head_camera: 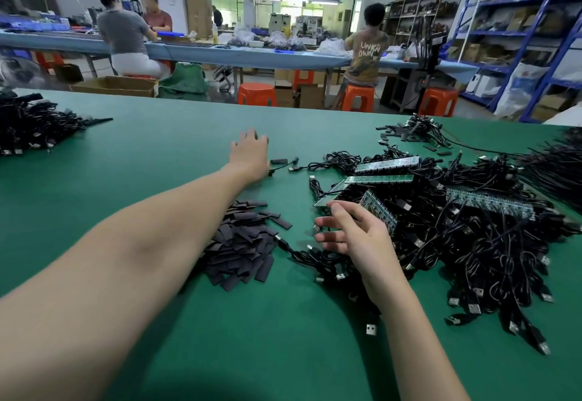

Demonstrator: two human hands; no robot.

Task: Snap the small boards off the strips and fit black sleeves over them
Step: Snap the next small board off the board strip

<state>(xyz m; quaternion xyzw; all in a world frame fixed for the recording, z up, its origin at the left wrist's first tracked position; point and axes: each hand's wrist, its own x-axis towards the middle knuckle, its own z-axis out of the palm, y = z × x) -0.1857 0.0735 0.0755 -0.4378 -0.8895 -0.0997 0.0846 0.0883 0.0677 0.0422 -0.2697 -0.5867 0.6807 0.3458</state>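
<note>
Green board strips [385,164] lie on a big tangle of black USB cables [466,237] on the green table [157,136]. A heap of flat black sleeves [242,249] sits between my arms. My left hand [250,153] is stretched far forward over the table with relaxed fingers, holding nothing; a sleeved cable piece [280,162] lies just to its right. My right hand [349,230] hovers open, fingers spread, over the near edge of the cable pile, beside another board strip [378,211].
A second pile of black cables [31,129] lies at the far left. More sleeves and cables [415,133] sit at the far right of the table. Beyond the table edge stand orange stools [256,94], a workbench with seated people, and blue shelves [519,38].
</note>
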